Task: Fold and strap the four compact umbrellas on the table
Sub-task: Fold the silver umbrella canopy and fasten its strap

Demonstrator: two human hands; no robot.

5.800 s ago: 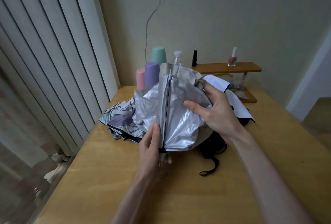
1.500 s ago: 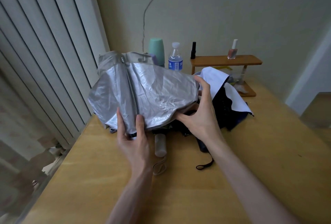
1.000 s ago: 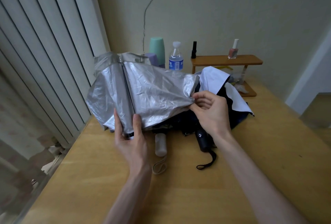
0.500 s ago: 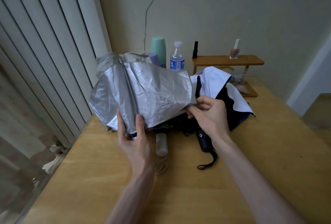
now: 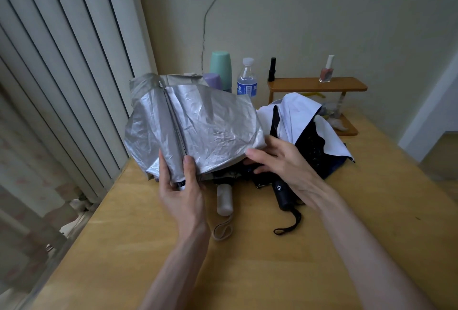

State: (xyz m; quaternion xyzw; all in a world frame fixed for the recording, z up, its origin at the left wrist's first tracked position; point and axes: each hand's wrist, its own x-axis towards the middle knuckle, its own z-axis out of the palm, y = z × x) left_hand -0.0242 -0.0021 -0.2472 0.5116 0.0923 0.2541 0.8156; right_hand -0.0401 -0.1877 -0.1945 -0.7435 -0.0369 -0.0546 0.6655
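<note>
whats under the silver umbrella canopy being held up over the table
A white handle with a wrist loop and dark fabric poke out below the lower edge of the silver canopy, on the table. The canopy covers the rest, so what the handle joins cannot be seen.

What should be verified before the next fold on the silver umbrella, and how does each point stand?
1. Left hand grips the silver umbrella at its gathered base: ok.
2. Right hand pinching the canopy's right edge: cannot tell, fingers partly hidden underneath.
3. Canopy panels gathered flat: not ok, spread wide and wrinkled.
4. Its closing strap located: cannot tell, none visible.
5. Bare table in front to work on: ok.
</note>
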